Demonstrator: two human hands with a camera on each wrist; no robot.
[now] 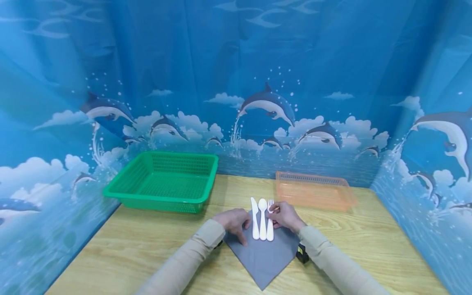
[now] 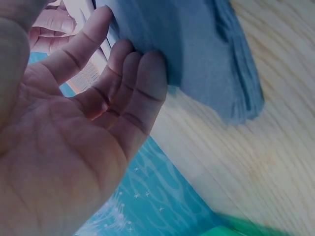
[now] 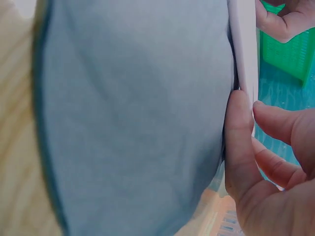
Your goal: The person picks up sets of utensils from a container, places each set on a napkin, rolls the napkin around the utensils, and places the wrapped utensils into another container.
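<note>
The right hand point(image 1: 287, 216) hides part of the white fork point(image 1: 270, 231)

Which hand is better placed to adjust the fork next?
Likely the right: the right hand pinches the fork, while the left hand is at the gray cloth's left side, with the knife and spoon between.

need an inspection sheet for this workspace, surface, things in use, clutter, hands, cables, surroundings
Surface: wood-grain table with a grey cloth lying on it
Things in use: white knife, spoon and fork side by side on the cloth, handles toward the person
Clutter: green basket at far left, orange basket at far right, both apart from the cloth
Hands: left hand touches the cloth's left side; right hand pinches the fork
Cables: nothing seen
Surroundings: blue dolphin-print curtain behind and on both sides
</note>
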